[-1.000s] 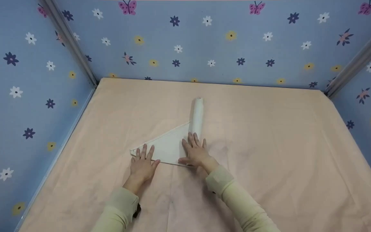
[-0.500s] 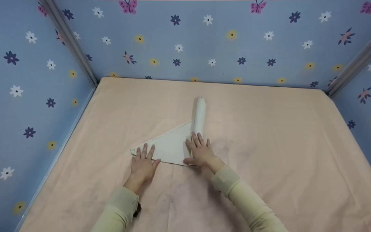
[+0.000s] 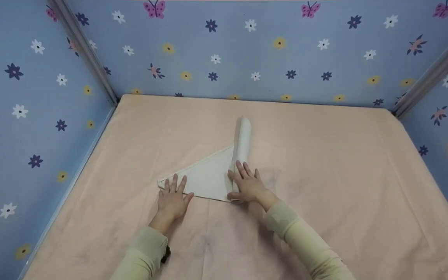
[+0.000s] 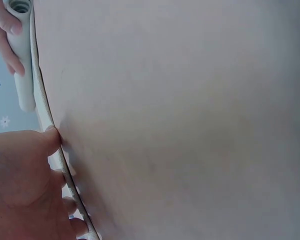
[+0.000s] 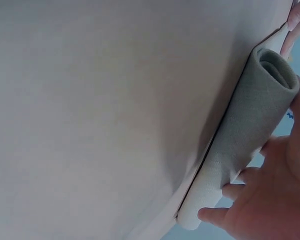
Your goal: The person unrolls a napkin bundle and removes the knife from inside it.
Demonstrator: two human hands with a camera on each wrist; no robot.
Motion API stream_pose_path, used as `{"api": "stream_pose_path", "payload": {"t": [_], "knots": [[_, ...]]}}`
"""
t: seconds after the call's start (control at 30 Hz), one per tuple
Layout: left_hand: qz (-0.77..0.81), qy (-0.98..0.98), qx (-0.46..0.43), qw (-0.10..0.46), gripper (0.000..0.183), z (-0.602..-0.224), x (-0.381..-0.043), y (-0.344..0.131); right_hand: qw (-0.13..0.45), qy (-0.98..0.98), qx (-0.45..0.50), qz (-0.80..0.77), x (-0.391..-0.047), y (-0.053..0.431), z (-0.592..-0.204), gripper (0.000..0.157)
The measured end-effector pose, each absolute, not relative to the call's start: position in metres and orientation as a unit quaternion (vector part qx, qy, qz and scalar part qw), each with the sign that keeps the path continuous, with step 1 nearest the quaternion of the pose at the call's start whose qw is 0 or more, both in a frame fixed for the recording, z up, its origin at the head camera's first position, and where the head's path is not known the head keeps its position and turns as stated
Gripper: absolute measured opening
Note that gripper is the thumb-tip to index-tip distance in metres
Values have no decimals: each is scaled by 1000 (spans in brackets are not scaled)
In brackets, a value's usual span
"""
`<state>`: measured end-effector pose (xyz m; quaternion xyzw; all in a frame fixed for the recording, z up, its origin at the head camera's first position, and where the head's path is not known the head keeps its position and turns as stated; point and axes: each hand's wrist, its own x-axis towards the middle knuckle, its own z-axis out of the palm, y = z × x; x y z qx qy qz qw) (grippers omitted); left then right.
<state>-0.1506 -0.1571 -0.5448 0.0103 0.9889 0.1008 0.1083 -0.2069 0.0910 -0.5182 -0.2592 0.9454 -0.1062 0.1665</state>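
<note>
Rolling is mid-way: white triangular cloth napkin (image 3: pixel 208 177) at frame centre on peach tabletop (image 3: pixel 325 163). Flat-fingered right hand (image 3: pixel 247 182) presses the roll; left hand (image 3: pixel 173 194) flattens the tip. Next: even pressure leftward.

White cloth (image 3: pixel 208 177) lies on peach-covered desk (image 3: pixel 325 163), part rolled: right side a tight tube (image 3: pixel 243 136) pointing away toward back wall, rest flat, tapering leftward to a point. Roll's open end shows spiral layers in right wrist view.
</note>
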Motion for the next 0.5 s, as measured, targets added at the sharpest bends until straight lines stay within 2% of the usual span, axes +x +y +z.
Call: {"api": "stream_pose_path", "payload": {"t": [0.5], "knots": [[101,989,9,108,63,-544,-151,-157,168,940,-265,-137,-207,112,-518,75]]}}
